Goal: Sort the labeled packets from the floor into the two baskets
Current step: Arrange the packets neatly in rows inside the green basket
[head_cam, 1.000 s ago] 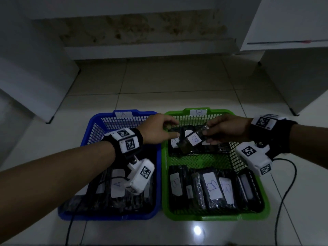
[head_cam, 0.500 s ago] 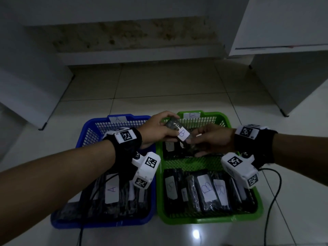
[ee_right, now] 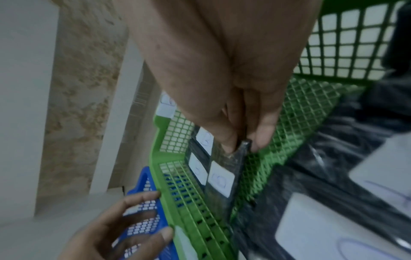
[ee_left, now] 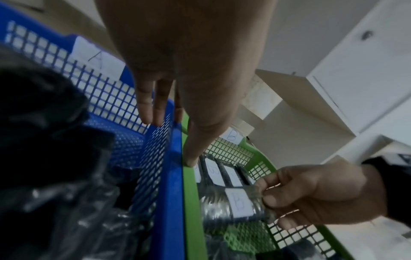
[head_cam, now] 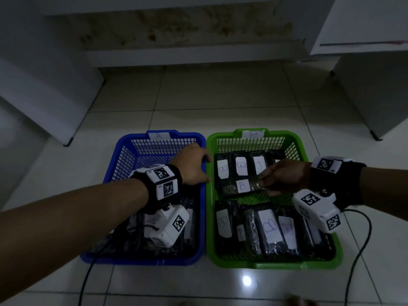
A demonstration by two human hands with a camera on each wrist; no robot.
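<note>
Pale glossy floor tiles fill a dim room, with white cabinet panels on both sides and a stained, mottled wall strip at the back. A ceiling light reflects as a bright spot on the tiles nearest the viewer.

A dark, shiny plastic packet with a white sticker marked B in blue pen lies crosswise in the green basket. The right hand pinches its right end between thumb and fingertips; in the right wrist view the packet's far end reaches down to the mesh bottom. Just beyond those fingers, a row of B-marked packets lies against the basket's far wall. Nearer the viewer than the fingers, a second row of B packets fills the basket's near half. A paper tag marked B sits on the far rim.

The left hand is to the left of the pinched packet, holding nothing, its fingers straight and loosely spread over the rims where the two baskets meet. The blue basket stands touching the green one's left side, tagged A on its far rim, with dark packets marked A in its near half. Both wrists wear black bands with white camera units, and cables trail across the floor.
</note>
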